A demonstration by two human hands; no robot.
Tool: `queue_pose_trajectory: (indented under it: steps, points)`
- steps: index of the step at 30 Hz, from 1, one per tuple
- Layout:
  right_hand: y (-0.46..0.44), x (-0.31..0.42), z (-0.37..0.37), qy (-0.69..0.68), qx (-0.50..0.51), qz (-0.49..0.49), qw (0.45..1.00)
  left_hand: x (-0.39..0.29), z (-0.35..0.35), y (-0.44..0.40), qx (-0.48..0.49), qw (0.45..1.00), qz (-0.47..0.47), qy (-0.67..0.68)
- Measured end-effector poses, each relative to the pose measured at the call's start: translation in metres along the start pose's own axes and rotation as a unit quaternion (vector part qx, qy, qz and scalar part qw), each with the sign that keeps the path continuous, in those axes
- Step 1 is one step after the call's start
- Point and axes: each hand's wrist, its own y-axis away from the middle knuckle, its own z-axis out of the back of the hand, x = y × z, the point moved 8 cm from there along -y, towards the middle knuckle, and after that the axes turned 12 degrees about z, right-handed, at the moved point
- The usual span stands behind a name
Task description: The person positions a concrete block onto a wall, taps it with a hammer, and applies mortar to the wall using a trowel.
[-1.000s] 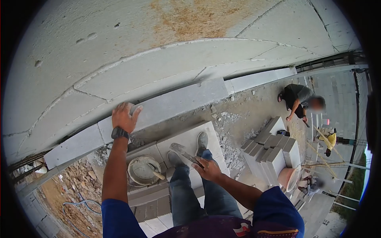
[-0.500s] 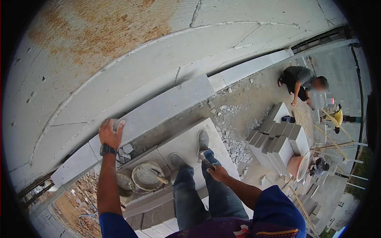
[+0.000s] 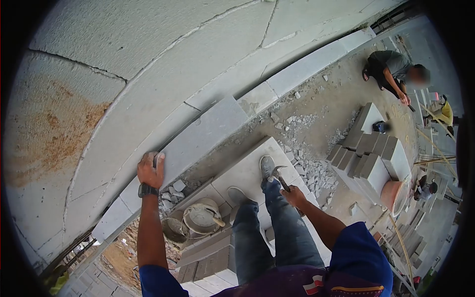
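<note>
A pale grey, smooth-faced oblong block (image 3: pixel 208 129) is lying at ten o'clock; the left hand (image 3: pixel 150 171) is resting unclenched on it at nine. At four, the right hand (image 3: pixel 295 196) is gripping a hammer (image 3: pixel 283 182). A rough, seamed wall (image 3: pixel 163 64) is rising at eleven.

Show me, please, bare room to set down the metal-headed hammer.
Free: dusty grey floor between the crouching person in grey and the pale block row; also the flat white blocks before the grey shoes. Crowded: broken grey rubble and round mortar-smeared buckets.
</note>
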Motion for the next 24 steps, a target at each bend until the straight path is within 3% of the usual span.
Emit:
queue_pose_trajectory:
  steps: [5, 8, 11, 14, 18, 24]
  points:
    - [-0.024, -0.016, 0.030, -0.004, -0.021, 0.079, 0.997, -0.073, -0.033, -0.030, 0.012, 0.998, -0.048, 0.033]
    - [-0.033, -0.028, 0.051, -0.059, -0.043, 0.072, 0.995, -0.087, -0.051, -0.044, 0.038, 0.997, 0.014, 0.061]
    - [-0.037, -0.024, 0.086, -0.171, 0.008, -0.052, 0.984, -0.092, -0.053, -0.041, 0.036, 0.999, 0.038, 0.015]
    - [-0.059, -0.025, 0.119, -0.297, 0.000, -0.071, 0.952, -0.090, -0.057, -0.039, 0.038, 0.999, 0.026, -0.008]
    - [-0.078, 0.019, 0.195, -0.400, -0.152, 0.009, 0.904, -0.096, -0.054, -0.038, 0.026, 0.999, 0.011, -0.020]
    - [-0.091, 0.123, 0.243, -0.562, -0.358, 0.058, 0.744, -0.096, -0.054, -0.036, 0.019, 0.999, 0.012, -0.027]
